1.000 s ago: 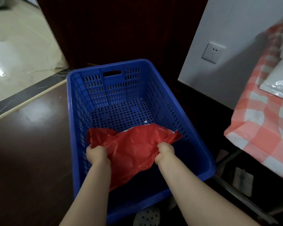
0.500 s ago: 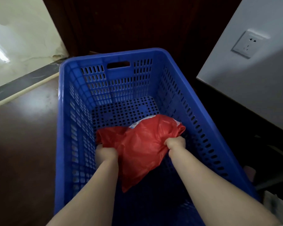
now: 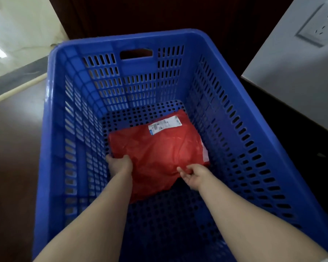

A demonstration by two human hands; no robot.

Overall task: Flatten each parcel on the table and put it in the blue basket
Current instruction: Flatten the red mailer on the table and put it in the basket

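Since half a second ago the red parcel (image 3: 157, 148) has gone from hanging bunched between the hands to lying spread on the bottom of the blue basket (image 3: 51, 129), label (image 3: 165, 125) up. The fingers (image 3: 124, 159) of the left hand (image 3: 119, 167) curl on its near left corner, holding it. The fingers (image 3: 181, 170) of the right hand (image 3: 195, 175) are loose and spread, only touching the near edge. The parcel lies straight ahead of both hands, toward the far wall. It looks about as wide as deep, so it has no clear long axis. Both hands are equally near. What remains here, I judge, is to let go and draw back.
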